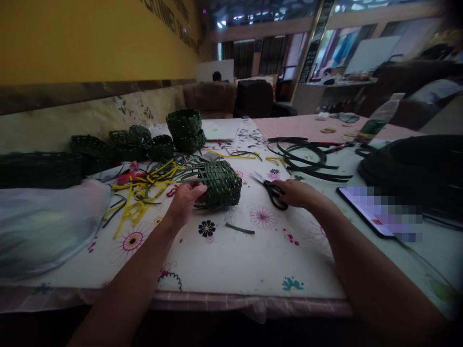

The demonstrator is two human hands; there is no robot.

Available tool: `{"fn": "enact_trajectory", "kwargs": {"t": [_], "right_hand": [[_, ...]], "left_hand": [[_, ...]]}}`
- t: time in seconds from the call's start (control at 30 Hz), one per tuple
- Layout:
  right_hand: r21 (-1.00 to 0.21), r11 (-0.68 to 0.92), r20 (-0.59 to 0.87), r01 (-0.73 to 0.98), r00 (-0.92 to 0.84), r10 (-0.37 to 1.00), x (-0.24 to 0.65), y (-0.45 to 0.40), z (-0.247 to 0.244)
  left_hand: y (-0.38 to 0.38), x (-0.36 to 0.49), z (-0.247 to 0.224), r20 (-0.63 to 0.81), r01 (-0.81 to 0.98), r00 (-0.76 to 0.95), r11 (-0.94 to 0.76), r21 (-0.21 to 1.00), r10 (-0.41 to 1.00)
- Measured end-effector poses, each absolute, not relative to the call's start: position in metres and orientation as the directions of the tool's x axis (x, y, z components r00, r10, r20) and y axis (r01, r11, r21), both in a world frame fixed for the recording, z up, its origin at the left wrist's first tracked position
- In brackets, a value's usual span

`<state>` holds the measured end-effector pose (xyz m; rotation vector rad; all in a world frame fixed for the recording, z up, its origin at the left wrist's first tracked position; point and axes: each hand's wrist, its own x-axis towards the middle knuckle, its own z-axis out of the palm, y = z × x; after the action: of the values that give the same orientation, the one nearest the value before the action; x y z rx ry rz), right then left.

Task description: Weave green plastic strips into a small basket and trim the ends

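Note:
A dark green woven basket (222,185) lies on its side at the middle of the flowered tablecloth, with loose strip ends sticking out to the left. My left hand (186,198) is closed on its left edge, fingers pinching the rim and strips. To the right, my right hand (289,192) is closed around the handles of black scissors (275,193), whose blades point up and left toward the basket without touching it. A short cut green strip (239,228) lies on the cloth below the basket.
Yellow and green scraps (144,185) lie left, beside a plastic bag (50,226). Several woven baskets (183,124) stand behind. Coiled strips (307,154), a bottle (379,118), a phone (372,212) and a large dark bundle (412,168) are on the right.

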<state>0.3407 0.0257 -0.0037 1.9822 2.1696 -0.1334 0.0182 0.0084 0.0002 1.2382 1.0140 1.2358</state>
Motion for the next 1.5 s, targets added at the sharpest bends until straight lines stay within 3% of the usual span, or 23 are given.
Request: {"fn": "enact_trajectory", "kwargs": {"t": [0.3, 0.6, 0.63, 0.7, 0.77, 0.83, 0.9, 1.0, 1.2, 1.5], "right_hand": [[0.019, 0.014, -0.147, 1.000, -0.011, 0.989, 0.336, 0.037, -0.013], [-0.046, -0.021, -0.216, 0.999, 0.011, 0.976, 0.341, 0.037, -0.008], [-0.122, -0.022, -0.218, 0.992, -0.005, 0.976, 0.341, 0.036, -0.006], [-0.407, 0.008, -0.165, 0.913, -0.082, 0.983, 0.340, 0.032, 0.001], [-0.702, 0.130, -0.004, 0.700, -0.187, 0.982, 0.335, 0.023, 0.010], [-0.762, 0.325, 0.179, 0.560, -0.300, 0.937, 0.325, 0.009, 0.023], [-0.680, 0.471, 0.305, 0.561, -0.369, 0.878, 0.313, -0.007, 0.035], [-0.457, 0.633, 0.373, 0.624, -0.512, 0.774, 0.295, -0.031, 0.048], [-0.061, 0.584, 0.324, 0.810, -0.537, 0.779, 0.280, -0.051, 0.050], [0.109, 0.596, 0.275, 0.796, -0.600, 0.751, 0.286, -0.067, 0.071]], "left_hand": [[0.011, 0.017, -0.003, 0.192, -0.036, 0.097, -0.189, 0.981, 0.977], [0.014, 0.011, -0.005, 0.316, -0.069, 0.024, -0.314, 0.947, 0.949], [0.015, 0.010, -0.005, 0.313, -0.068, 0.027, -0.311, 0.948, 0.949], [0.014, 0.009, -0.003, 0.308, -0.073, 0.021, -0.306, 0.949, 0.951], [0.013, 0.008, -0.001, 0.306, -0.076, -0.008, -0.306, 0.949, 0.952], [0.011, 0.006, 0.003, 0.304, -0.078, -0.048, -0.307, 0.948, 0.951], [0.009, 0.003, 0.008, 0.311, -0.073, -0.083, -0.317, 0.946, 0.947], [0.006, 0.000, 0.014, 0.348, -0.060, -0.102, -0.355, 0.933, 0.932], [0.000, 0.000, 0.022, 0.381, -0.018, -0.086, -0.384, 0.923, 0.920], [-0.007, 0.006, 0.019, 0.454, 0.096, 0.005, -0.452, 0.887, 0.891]]}}
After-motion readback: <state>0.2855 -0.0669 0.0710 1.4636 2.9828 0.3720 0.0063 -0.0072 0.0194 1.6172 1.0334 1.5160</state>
